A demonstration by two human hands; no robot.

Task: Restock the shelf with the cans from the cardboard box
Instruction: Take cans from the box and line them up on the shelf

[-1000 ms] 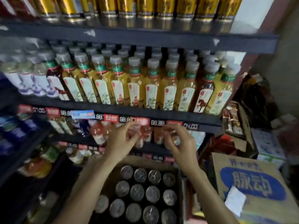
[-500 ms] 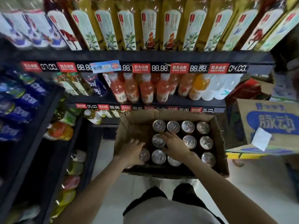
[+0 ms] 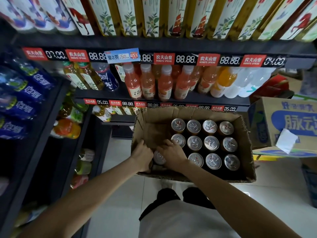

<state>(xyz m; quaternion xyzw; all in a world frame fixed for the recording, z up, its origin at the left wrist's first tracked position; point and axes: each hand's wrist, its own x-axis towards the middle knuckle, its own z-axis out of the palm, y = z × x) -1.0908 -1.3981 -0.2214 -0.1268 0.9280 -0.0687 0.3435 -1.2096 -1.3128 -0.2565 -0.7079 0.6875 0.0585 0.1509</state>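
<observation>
Both forearms are reaching down into the near-left corner of the cardboard box (image 3: 243,131). The left hand (image 3: 142,156) is curling, knuckles up, beside a can (image 3: 159,158) at the box wall; whether its fingers are closing on that can cannot be told. The right hand (image 3: 172,154) is lying palm down over the can next along — grip unclear. Beyond and right of the hands, the remaining cans (image 3: 211,143) are standing upright in rows. Past the box, the shelf (image 3: 197,98) is carrying orange bottles (image 3: 164,83).
</observation>
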